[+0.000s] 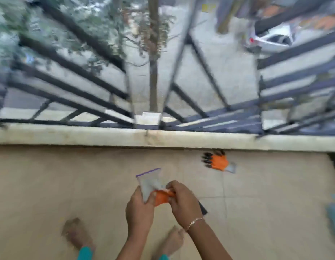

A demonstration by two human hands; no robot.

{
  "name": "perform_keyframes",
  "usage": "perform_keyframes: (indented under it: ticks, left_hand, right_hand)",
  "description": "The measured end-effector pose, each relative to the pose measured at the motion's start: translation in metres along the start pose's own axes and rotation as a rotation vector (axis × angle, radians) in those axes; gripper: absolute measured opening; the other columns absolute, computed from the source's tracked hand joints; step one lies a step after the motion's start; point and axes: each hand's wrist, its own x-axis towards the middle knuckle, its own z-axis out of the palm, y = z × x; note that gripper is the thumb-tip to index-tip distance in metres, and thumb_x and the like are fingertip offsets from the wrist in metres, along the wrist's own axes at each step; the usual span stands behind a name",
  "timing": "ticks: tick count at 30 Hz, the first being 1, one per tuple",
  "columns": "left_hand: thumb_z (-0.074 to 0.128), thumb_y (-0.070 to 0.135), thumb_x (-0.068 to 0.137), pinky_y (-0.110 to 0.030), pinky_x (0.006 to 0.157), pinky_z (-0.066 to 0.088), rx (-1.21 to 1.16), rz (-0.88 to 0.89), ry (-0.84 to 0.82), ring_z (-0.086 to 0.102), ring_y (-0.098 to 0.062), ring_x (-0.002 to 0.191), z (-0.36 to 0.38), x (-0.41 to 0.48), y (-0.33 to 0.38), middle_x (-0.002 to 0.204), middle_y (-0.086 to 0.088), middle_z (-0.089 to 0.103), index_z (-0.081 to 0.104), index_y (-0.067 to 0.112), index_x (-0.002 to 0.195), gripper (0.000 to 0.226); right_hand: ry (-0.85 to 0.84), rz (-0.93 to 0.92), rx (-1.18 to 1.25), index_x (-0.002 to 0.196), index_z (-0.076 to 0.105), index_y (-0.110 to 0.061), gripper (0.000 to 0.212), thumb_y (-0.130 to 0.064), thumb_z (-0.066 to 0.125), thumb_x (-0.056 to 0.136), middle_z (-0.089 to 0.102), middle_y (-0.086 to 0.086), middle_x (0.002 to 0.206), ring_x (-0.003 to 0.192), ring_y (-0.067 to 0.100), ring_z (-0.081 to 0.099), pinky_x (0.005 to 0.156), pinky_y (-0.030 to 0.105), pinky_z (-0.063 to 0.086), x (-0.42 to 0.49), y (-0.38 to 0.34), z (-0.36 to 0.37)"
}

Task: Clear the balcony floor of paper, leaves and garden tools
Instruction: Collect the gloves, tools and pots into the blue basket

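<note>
Altogether two gloves (218, 162) (161, 197); one bag (149, 182)

**Balcony edge, street below**

Beige tiled balcony floor (69, 184) underfoot, flat daylight. Pale concrete curb (106, 136) runs across, dark metal railing (294, 52) rising from it. Beyond: tree trunk (153, 81), grey pavement (228, 72), a silver car (271, 38).

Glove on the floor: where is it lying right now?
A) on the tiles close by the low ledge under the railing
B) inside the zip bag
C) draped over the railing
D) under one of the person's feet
A: the glove on the floor lies flat on the tiles, close by the foot of the ledge.
</note>
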Motion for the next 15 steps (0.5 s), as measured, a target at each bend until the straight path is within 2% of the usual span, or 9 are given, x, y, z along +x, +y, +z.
perform_keyframes:
  ticks: [3, 4, 6, 8, 9, 11, 12, 15]
  left_hand:
    - [0.057, 0.042, 0.077, -0.043, 0.073, 0.053, -0.008, 0.02, -0.03, 0.065, -0.033, 0.086, 0.063, -0.023, 0.025, 0.092, -0.012, 0.07, 0.064, 0.014, 0.105, 0.041]
    - [0.057, 0.042, 0.08, -0.046, 0.073, 0.054, -0.007, 0.021, -0.046, 0.066, -0.034, 0.085, 0.083, -0.029, 0.03, 0.093, -0.013, 0.07, 0.063, 0.016, 0.108, 0.039]
    - [0.058, 0.029, 0.09, -0.049, 0.079, 0.054, -0.008, 0.036, -0.08, 0.066, -0.036, 0.09, 0.12, -0.037, 0.046, 0.099, -0.018, 0.07, 0.062, 0.015, 0.112, 0.027]
    - [0.059, 0.019, 0.091, -0.048, 0.092, 0.047, -0.035, 0.051, -0.084, 0.061, -0.037, 0.104, 0.158, -0.035, 0.057, 0.109, -0.022, 0.066, 0.062, 0.002, 0.112, 0.028]
    - [0.062, 0.025, 0.087, -0.047, 0.096, 0.044, -0.055, 0.044, -0.106, 0.059, -0.036, 0.108, 0.176, -0.034, 0.063, 0.113, -0.022, 0.064, 0.061, -0.001, 0.113, 0.036]
    - [0.059, 0.047, 0.073, -0.046, 0.098, 0.044, -0.083, 0.038, -0.14, 0.058, -0.032, 0.11, 0.215, -0.022, 0.063, 0.113, -0.014, 0.063, 0.06, 0.008, 0.114, 0.056]
    - [0.058, 0.049, 0.07, -0.044, 0.097, 0.044, -0.08, 0.018, -0.144, 0.058, -0.03, 0.11, 0.234, -0.011, 0.059, 0.111, -0.01, 0.062, 0.058, 0.014, 0.113, 0.055]
    - [0.063, 0.024, 0.087, -0.046, 0.102, 0.042, -0.075, -0.02, -0.149, 0.056, -0.03, 0.116, 0.294, 0.025, 0.046, 0.119, -0.009, 0.061, 0.056, 0.015, 0.119, 0.034]
  right_hand:
    - [0.07, 0.159, 0.069, 0.12, 0.051, -0.02, 0.035, -0.015, 0.055, 0.086, 0.054, 0.003, 0.116, 0.11, 0.021, 0.051, 0.09, 0.028, 0.039, -0.013, 0.084, -0.049]
    - [0.085, 0.217, 0.111, 0.119, 0.051, -0.019, 0.034, -0.014, 0.055, 0.086, 0.054, 0.004, 0.114, 0.109, 0.021, 0.052, 0.089, 0.027, 0.04, -0.017, 0.111, -0.064]
    - [0.121, 0.346, 0.234, 0.108, 0.052, -0.02, 0.025, -0.011, 0.056, 0.085, 0.056, 0.005, 0.103, 0.096, 0.02, 0.054, 0.078, 0.024, 0.039, -0.023, 0.16, -0.088]
    - [0.176, 0.482, 0.399, 0.095, 0.051, -0.021, 0.017, -0.007, 0.055, 0.086, 0.057, 0.004, 0.088, 0.08, 0.019, 0.052, 0.06, 0.02, 0.036, -0.021, 0.206, -0.103]
    - [0.201, 0.541, 0.477, 0.092, 0.051, -0.02, 0.016, -0.006, 0.055, 0.086, 0.056, 0.004, 0.082, 0.077, 0.019, 0.051, 0.055, 0.017, 0.035, -0.015, 0.229, -0.106]
    - [0.24, 0.626, 0.646, 0.09, 0.054, -0.016, 0.016, -0.002, 0.058, 0.084, 0.055, 0.005, 0.079, 0.078, 0.02, 0.051, 0.056, 0.018, 0.036, 0.003, 0.274, -0.106]
    - [0.262, 0.655, 0.728, 0.089, 0.056, -0.015, 0.015, -0.001, 0.059, 0.083, 0.056, 0.007, 0.08, 0.078, 0.021, 0.052, 0.058, 0.02, 0.037, 0.017, 0.296, -0.104]
    - [0.323, 0.751, 0.975, 0.092, 0.057, -0.01, 0.014, 0.002, 0.056, 0.085, 0.055, 0.011, 0.078, 0.061, 0.017, 0.049, 0.05, 0.019, 0.037, 0.065, 0.355, -0.093]
